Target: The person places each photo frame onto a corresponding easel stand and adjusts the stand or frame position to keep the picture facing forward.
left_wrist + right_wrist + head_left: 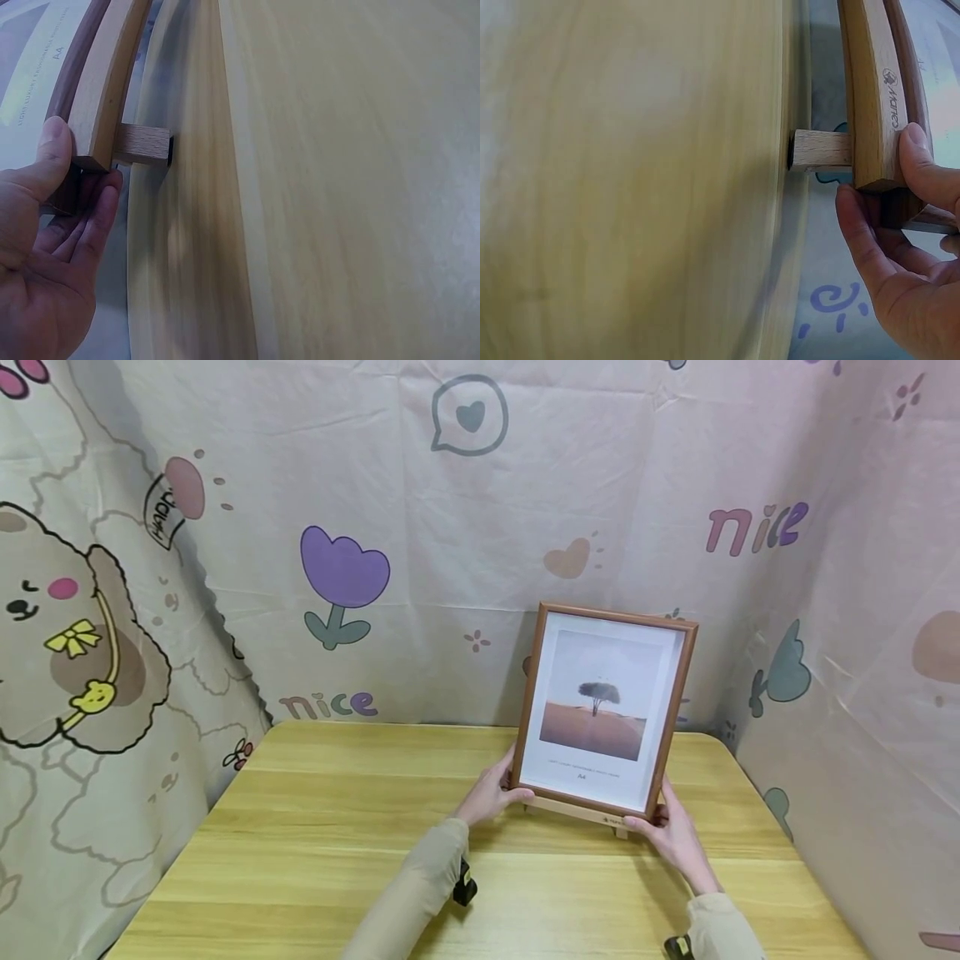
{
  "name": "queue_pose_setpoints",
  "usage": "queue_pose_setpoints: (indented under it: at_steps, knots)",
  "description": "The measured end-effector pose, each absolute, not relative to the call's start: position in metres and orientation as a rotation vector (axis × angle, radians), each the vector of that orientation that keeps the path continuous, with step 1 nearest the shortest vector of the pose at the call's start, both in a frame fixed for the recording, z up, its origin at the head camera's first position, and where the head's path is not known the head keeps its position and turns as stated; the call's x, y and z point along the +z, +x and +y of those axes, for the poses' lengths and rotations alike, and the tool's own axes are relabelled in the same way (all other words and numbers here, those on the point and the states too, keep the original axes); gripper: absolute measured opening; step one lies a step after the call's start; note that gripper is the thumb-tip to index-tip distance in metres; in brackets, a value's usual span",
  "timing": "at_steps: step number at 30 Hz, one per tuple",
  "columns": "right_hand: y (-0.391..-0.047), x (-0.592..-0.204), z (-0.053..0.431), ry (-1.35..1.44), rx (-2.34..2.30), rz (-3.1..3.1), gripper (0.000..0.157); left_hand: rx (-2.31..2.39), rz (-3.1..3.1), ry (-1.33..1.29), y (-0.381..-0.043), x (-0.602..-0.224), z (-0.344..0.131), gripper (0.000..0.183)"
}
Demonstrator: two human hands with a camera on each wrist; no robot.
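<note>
Brown rectangular wooden picture frame (603, 710), touching a pale wooden bar (573, 811), is gripped by left hand (491, 791) and right hand (677, 837).

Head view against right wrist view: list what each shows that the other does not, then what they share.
Only the head view shows the left hand, the picture's tree and the purple tulip on the backdrop.

Only the right wrist view shows the underside of the wooden ledge, and its dark lettering large enough to read in part.

Both show the right hand gripping the frame at a lower corner, the ledge, the tabletop and some backdrop.
</note>
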State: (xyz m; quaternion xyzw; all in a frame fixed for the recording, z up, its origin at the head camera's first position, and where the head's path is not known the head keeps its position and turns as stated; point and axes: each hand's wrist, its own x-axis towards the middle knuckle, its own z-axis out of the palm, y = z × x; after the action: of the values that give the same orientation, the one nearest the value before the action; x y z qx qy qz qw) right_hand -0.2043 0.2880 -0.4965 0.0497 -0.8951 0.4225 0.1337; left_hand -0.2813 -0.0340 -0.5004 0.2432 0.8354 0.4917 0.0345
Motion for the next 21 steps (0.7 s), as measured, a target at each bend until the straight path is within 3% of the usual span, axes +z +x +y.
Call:
queue_pose_setpoints:
  at_steps: [21]
  knots:
    - [-0.205,-0.494,0.278,0.115,1.249,-2.618,0.107,1.560,2.573,0.760,-0.279,-0.505,-0.045,0.096]
